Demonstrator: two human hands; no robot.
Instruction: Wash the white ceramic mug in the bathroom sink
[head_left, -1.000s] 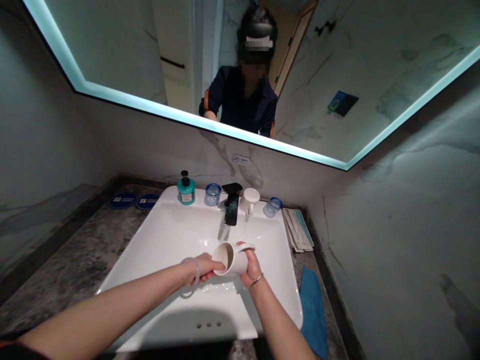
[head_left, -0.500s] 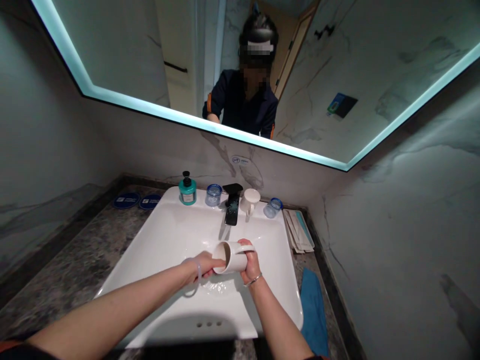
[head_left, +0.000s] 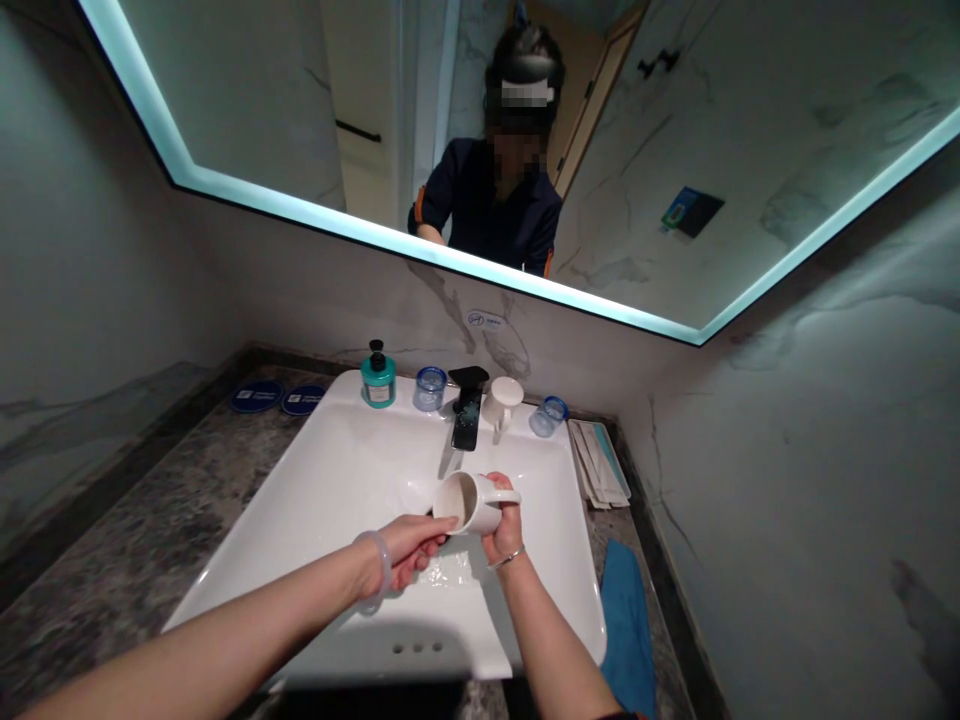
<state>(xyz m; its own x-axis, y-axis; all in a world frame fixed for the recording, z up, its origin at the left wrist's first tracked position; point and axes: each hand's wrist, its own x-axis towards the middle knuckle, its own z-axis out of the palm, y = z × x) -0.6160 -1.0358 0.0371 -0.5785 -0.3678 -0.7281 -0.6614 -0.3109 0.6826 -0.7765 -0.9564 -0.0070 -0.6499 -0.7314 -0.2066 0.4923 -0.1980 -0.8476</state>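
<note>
A white mug point(head_left: 486, 507) lies tipped on its side over the sink point(head_left: 525, 630), its mouth facing left and its handle to the right. My right hand point(head_left: 505, 530) is wrapped round the mug's base end, below and behind the handle. At the mouth, my left hand point(head_left: 416, 543) has its thumb at the inner rim, with the other fingers curled beneath; their exact contact is partly hidden. Water glistens in the basin below the mug. Behind it stands the black faucet point(head_left: 466, 425).
Along the sink's back ledge are a teal pump bottle point(head_left: 379, 382), a blue-rimmed glass point(head_left: 430, 390), a second white mug point(head_left: 503, 402) upside down, and another glass point(head_left: 548, 416). Packets point(head_left: 598, 463) and a blue cloth point(head_left: 628, 630) lie right. A lit mirror point(head_left: 262, 120) hangs above.
My left hand has drawn back from inside the mug to its rim. The mug and my right hand have shifted slightly up and to the right.
</note>
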